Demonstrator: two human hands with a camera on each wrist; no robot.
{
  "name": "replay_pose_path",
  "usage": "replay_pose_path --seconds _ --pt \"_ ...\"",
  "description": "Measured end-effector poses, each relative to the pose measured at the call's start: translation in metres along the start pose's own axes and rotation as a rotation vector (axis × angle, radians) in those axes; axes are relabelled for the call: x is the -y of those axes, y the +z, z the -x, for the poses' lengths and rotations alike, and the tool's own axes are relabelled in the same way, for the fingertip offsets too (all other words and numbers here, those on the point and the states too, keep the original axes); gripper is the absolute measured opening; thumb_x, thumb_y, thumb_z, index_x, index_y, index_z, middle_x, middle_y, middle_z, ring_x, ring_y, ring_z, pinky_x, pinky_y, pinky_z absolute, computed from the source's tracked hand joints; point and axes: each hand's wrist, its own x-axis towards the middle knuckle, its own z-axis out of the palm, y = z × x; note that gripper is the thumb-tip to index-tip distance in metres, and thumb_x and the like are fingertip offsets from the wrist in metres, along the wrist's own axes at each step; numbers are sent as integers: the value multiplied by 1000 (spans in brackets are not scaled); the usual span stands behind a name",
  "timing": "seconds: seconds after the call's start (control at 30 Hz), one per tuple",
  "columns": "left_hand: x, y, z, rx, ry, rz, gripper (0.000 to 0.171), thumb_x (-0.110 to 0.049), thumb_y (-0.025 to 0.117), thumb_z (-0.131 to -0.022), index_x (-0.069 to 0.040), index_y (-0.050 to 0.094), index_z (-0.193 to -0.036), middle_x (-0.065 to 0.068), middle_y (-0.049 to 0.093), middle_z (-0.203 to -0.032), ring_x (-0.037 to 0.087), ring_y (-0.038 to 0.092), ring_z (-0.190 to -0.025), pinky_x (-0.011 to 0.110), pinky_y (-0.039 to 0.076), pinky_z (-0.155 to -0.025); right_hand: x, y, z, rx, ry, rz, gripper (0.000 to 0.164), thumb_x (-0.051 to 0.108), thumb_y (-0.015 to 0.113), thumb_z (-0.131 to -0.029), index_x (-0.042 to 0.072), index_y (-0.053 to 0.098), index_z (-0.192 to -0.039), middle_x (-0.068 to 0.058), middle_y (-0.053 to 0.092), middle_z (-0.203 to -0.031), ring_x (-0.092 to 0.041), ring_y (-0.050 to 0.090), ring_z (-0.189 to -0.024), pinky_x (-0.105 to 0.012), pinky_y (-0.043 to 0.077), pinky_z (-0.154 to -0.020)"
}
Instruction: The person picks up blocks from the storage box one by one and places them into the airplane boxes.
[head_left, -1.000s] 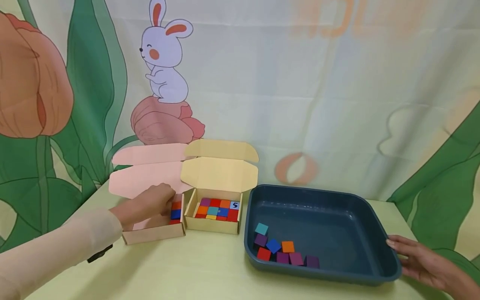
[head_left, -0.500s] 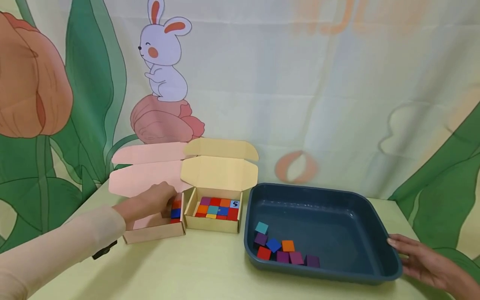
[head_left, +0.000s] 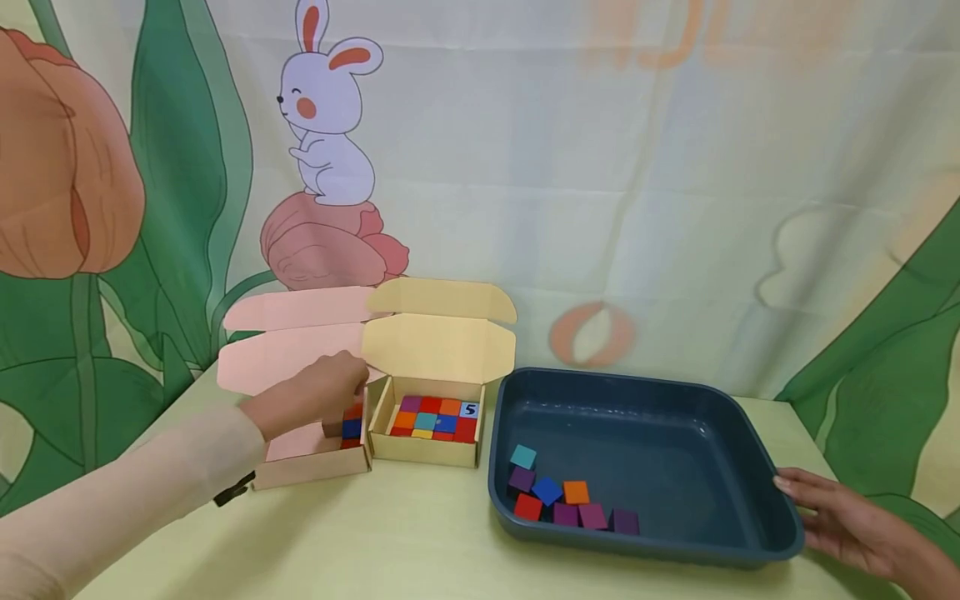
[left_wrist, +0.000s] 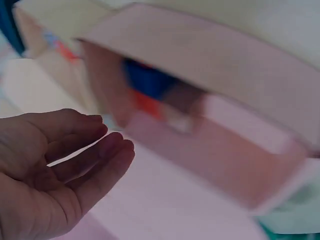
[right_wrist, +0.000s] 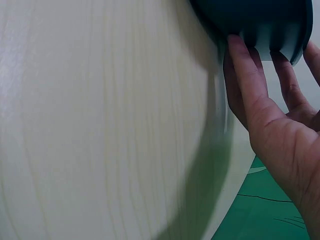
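Observation:
My left hand [head_left: 322,387] hangs over the right side of an open pink box [head_left: 311,467], its fingers loosely bent with nothing between them in the left wrist view. Along that box's right wall are blocks, among them a blue block [head_left: 352,428] and a red block [head_left: 351,443]. A brownish block [head_left: 332,427] sits beside them, partly under the hand. My right hand [head_left: 855,517] touches the right end of a dark blue tray [head_left: 645,546]. In the right wrist view its fairly straight fingers rest against the tray's outer wall, one at the rim.
Close beside the pink box, an open yellow box [head_left: 427,451] holds rows of coloured blocks, one marked 5 [head_left: 469,410]. Several loose blocks, including an orange block [head_left: 576,492], lie in the tray's near left corner. A printed cloth [head_left: 675,208] hangs behind the table.
My left hand has risen a little and shifted right over the pink box, uncovering the brownish block beside the blue one. The right hand and the tray stay put.

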Motion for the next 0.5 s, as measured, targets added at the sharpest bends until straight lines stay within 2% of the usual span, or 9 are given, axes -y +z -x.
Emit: replay_pose_path --seconds 0.07,0.17,0.2,0.23,0.3,0.37,0.43,0.5 --pt "-23 -12 -5 -33 37 -1 11 5 67 -89 -3 67 -81 6 60 -73 21 57 -64 30 51 -60 0 -1 1 -8 1 7 82 24 35 -112 -7 -33 -147 2 58 -121 -25 65 -115 -46 50 -103" --pt "-67 -27 -14 -69 129 -10 12 3 66 -89 -4 68 -80 6 62 -75 21 57 -66 29 50 -60 1 -2 2 -10 -9 15 81 24 35 -112 -7 -31 -148 3 58 -121 -24 65 -115 -46 50 -103" --pt "-83 -29 -18 -64 158 1 10 2 66 -90 -4 70 -83 5 63 -77 21 58 -66 29 51 -61 1 -2 3 -6 -14 12 77 24 35 -112 -6 -25 -151 4 59 -121 -24 65 -116 -46 49 -104" --pt "-100 -30 -22 -60 194 0 10 0 66 -91 -4 70 -84 6 64 -76 21 58 -67 28 51 -62 1 -2 3 4 -18 2 68 24 34 -113 -2 -11 -156 4 59 -122 -24 65 -116 -46 49 -104" --pt "-133 -29 -31 -40 275 -17 8 -3 68 -93 -5 72 -87 5 66 -78 19 58 -68 27 51 -63 1 -2 4 35 -27 -26 46 24 32 -113 8 22 -155 4 60 -123 -24 65 -117 -46 48 -106" --pt "-164 -22 -41 -4 366 -45 5 -7 69 -94 -7 73 -90 3 67 -80 17 59 -70 25 50 -64 2 -1 4 74 -38 -58 31 23 30 -113 20 49 -138 5 61 -124 -23 65 -118 -45 47 -107" --pt "-194 -14 -50 53 441 -89 5 -10 69 -95 -9 73 -97 2 69 -87 15 61 -75 24 50 -66 3 0 4 122 -42 -81 35 23 27 -114 29 61 -122 5 61 -127 -22 64 -119 -43 47 -107" --pt "-222 -3 -56 130 501 -121 15 -14 69 -97 -12 73 -112 0 70 -101 12 64 -84 21 51 -71 4 2 4 142 -58 -76 39 22 25 -114 30 63 -122 4 62 -127 -21 64 -119 -42 49 -105"
